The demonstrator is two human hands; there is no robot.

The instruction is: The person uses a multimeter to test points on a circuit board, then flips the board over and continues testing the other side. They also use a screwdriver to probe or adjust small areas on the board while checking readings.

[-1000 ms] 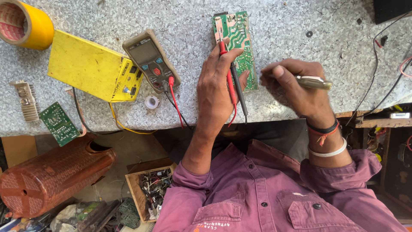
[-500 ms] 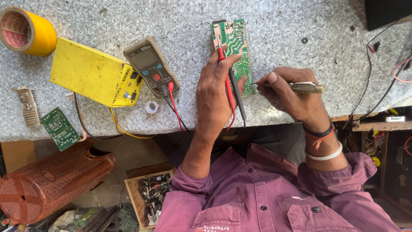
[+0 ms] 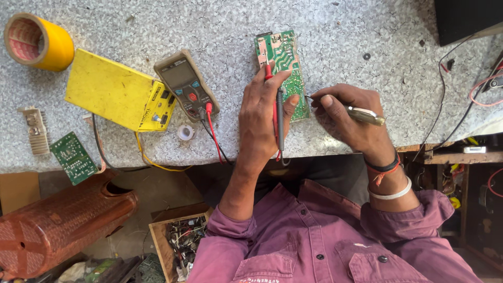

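Circuit board [image 3: 285, 65]: green, flat on the speckled counter [image 3: 367, 31], far of centre, partly under both hands.
Left hand [image 3: 264, 118]: closed around red and black probes [image 3: 276, 112], tips down on the board.
Right hand [image 3: 351, 118]: pinching a slim metal tool [image 3: 364, 114], point at the board's right edge.
Multimeter [image 3: 184, 84]: just left of the board, leads plugged in.
Yellow box [image 3: 118, 91]: touching the multimeter's left side.
Tape roll [image 3: 39, 42]: yellow, far left corner.
Small green board [image 3: 73, 157]: near left counter edge.

Bright even daylight, soft shadows under hands, sharp focus, no glare, slight wide-angle bend at edges, dim below bench
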